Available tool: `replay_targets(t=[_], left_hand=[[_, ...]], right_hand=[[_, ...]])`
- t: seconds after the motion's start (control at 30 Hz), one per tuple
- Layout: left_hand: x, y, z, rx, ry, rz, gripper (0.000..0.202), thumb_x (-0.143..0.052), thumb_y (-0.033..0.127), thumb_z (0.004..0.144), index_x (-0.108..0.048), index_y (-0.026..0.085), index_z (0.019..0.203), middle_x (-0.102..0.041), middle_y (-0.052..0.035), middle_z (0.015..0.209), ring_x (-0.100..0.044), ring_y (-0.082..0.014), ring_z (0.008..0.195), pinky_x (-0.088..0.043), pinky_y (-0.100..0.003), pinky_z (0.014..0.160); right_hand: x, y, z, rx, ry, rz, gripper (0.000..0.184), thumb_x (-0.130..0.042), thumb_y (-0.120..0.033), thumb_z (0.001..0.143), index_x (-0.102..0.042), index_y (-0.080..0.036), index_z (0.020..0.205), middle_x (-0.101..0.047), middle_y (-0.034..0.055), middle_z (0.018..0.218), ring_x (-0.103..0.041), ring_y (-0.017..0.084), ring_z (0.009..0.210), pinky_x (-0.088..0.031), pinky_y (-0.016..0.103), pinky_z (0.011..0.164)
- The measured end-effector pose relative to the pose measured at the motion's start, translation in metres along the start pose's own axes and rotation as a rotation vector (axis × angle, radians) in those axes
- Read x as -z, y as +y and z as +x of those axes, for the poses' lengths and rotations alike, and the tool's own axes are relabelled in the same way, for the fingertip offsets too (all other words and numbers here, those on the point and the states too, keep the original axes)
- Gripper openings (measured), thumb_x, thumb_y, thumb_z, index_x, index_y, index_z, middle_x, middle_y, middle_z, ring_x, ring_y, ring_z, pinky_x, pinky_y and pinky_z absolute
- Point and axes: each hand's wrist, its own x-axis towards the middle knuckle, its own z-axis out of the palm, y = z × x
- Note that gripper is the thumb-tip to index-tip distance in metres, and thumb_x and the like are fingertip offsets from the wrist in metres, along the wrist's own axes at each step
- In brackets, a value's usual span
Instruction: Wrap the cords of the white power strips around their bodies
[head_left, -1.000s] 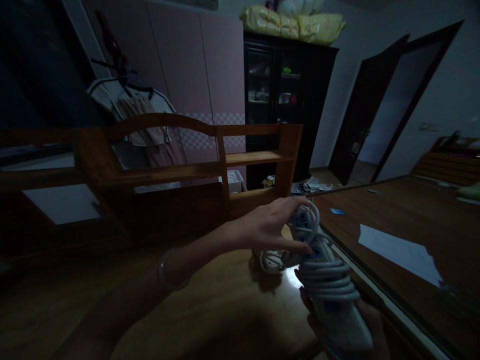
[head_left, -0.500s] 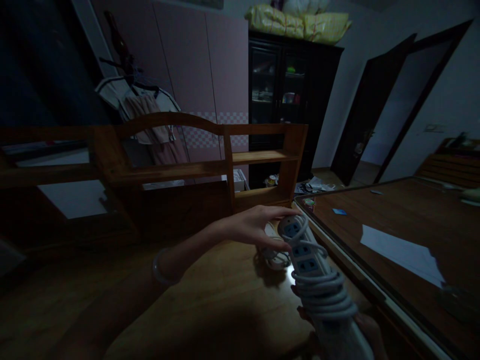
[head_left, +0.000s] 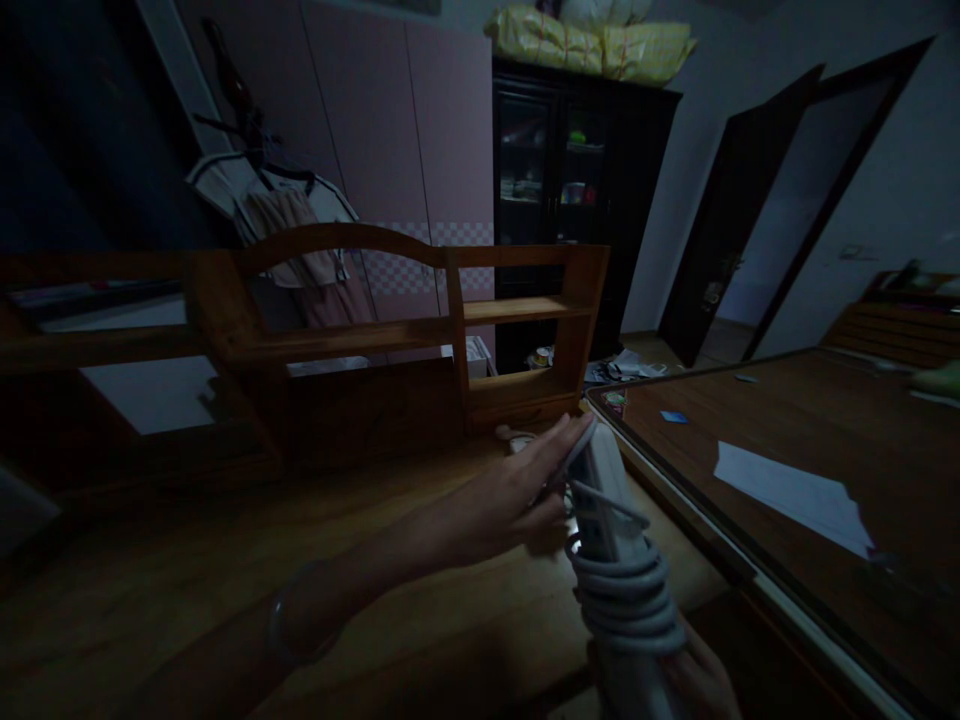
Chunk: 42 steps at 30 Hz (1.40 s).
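A white power strip (head_left: 613, 462) with blue sockets stands tilted in front of me, its socket face turned to the left. Its grey-white cord (head_left: 626, 598) is wound several times around the lower part, and a loose loop runs over the top end. My right hand (head_left: 701, 672) grips the strip's lower end from below, partly hidden by it. At the top end, the fingers of my left hand (head_left: 517, 495) are closed on the cord loop. Behind my left hand, a white corded item (head_left: 516, 440) lies on the wooden desk (head_left: 420, 590), mostly hidden.
A wooden shelf unit (head_left: 529, 312) rises along the desk's far edge. To the right is a brown surface (head_left: 795, 410) with white paper (head_left: 791, 490) and a small blue card (head_left: 673, 417). Pink wardrobe doors (head_left: 375, 120), a dark cabinet (head_left: 637, 180) and a door (head_left: 731, 210) stand farther back.
My left hand has closed from a spread pose onto the cord loop at the strip's top. The strip has turned, so its sockets face more to the left, and has shifted slightly left.
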Motion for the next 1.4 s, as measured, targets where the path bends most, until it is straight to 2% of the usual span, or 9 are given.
replay_targets(t=[0.17, 0.33, 0.53, 0.63, 0.83, 1.0, 1.1, 1.23, 1.4], left_hand=[[0.037, 0.005, 0.009, 0.068, 0.039, -0.023, 0.044, -0.038, 0.025, 0.098, -0.044, 0.026, 0.142, -0.057, -0.0032, 0.135, -0.056, -0.0188, 0.118, -0.041, -0.033, 0.104], [0.070, 0.021, 0.031, 0.069, -0.284, 0.040, 0.033, -0.043, 0.035, 0.098, -0.066, 0.021, 0.118, -0.069, -0.0027, 0.102, -0.064, -0.0170, 0.090, -0.047, -0.026, 0.080], [0.036, 0.056, 0.042, -0.132, -0.576, 0.413, 0.021, -0.054, 0.038, 0.093, -0.071, 0.026, 0.089, -0.072, -0.0028, 0.089, -0.066, -0.0187, 0.078, -0.045, -0.028, 0.064], [0.018, 0.083, 0.030, -0.192, -0.622, 0.578, 0.016, -0.057, 0.034, 0.092, -0.070, 0.025, 0.087, -0.071, -0.0014, 0.087, -0.064, -0.0178, 0.072, -0.039, -0.029, 0.052], [-0.009, 0.123, -0.030, -0.286, -0.200, 0.911, 0.013, -0.049, 0.015, 0.093, -0.062, 0.014, 0.093, -0.058, -0.0047, 0.102, -0.056, -0.0150, 0.068, -0.037, -0.032, 0.047], [-0.033, 0.087, -0.054, -0.195, 0.167, 0.751, 0.008, -0.050, 0.018, 0.095, -0.057, 0.017, 0.091, -0.055, 0.0006, 0.080, -0.052, -0.0126, 0.066, -0.038, -0.027, 0.052], [-0.033, 0.063, -0.049, -0.101, 0.424, 0.506, 0.016, -0.058, 0.027, 0.093, -0.058, 0.018, 0.106, -0.058, -0.0023, 0.098, -0.057, -0.0112, 0.082, -0.046, -0.023, 0.067], [-0.030, 0.054, -0.046, -0.031, 0.429, 0.208, 0.015, -0.052, 0.022, 0.096, -0.062, 0.018, 0.107, -0.058, -0.0047, 0.105, -0.058, -0.0116, 0.094, -0.047, -0.023, 0.080], [-0.053, 0.059, -0.051, 0.001, 0.412, 0.097, 0.016, -0.055, 0.022, 0.094, -0.062, 0.017, 0.108, -0.054, -0.0064, 0.115, -0.057, -0.0123, 0.097, -0.047, -0.025, 0.087]], right_hand=[[-0.001, -0.015, -0.007, 0.095, -0.060, -0.181, 0.057, -0.071, -0.054, 0.075, -0.068, -0.023, 0.122, -0.065, 0.0117, 0.123, -0.061, 0.035, 0.114, -0.055, 0.039, 0.087], [-0.015, -0.038, -0.020, 0.199, -0.271, -0.253, 0.057, -0.068, -0.044, 0.079, -0.062, -0.021, 0.131, -0.064, 0.0119, 0.123, -0.062, 0.033, 0.112, -0.056, 0.038, 0.088], [-0.046, -0.041, -0.039, 0.471, -0.142, -0.411, 0.067, -0.070, -0.023, 0.071, -0.056, -0.022, 0.137, -0.059, 0.0096, 0.131, -0.058, 0.033, 0.118, -0.051, 0.043, 0.097], [-0.050, -0.029, -0.044, 0.637, -0.086, -0.487, 0.070, -0.071, -0.020, 0.068, -0.056, -0.022, 0.136, -0.061, 0.0095, 0.129, -0.061, 0.033, 0.114, -0.053, 0.042, 0.095], [-0.048, -0.035, -0.046, 0.278, 0.246, -0.395, 0.072, -0.075, -0.035, 0.073, -0.053, -0.015, 0.139, -0.073, 0.0095, 0.103, -0.072, 0.025, 0.081, -0.059, 0.025, 0.063], [-0.054, -0.046, -0.051, 0.134, 0.400, -0.118, 0.072, -0.078, -0.040, 0.067, -0.060, -0.017, 0.132, -0.071, 0.0090, 0.109, -0.068, 0.029, 0.095, -0.057, 0.028, 0.070], [-0.057, -0.040, -0.051, 0.052, 0.357, 0.091, 0.062, -0.078, -0.041, 0.066, -0.067, -0.018, 0.122, -0.070, 0.0103, 0.110, -0.067, 0.030, 0.098, -0.056, 0.029, 0.070], [-0.055, -0.026, -0.047, -0.090, 0.234, 0.378, 0.051, -0.081, -0.037, 0.063, -0.072, -0.018, 0.109, -0.072, 0.0093, 0.096, -0.068, 0.027, 0.083, -0.056, 0.030, 0.064], [-0.061, -0.021, -0.045, -0.175, 0.142, 0.649, 0.032, -0.079, -0.043, 0.065, -0.074, -0.019, 0.086, -0.071, 0.0057, 0.083, -0.066, 0.021, 0.067, -0.059, 0.036, 0.064]])
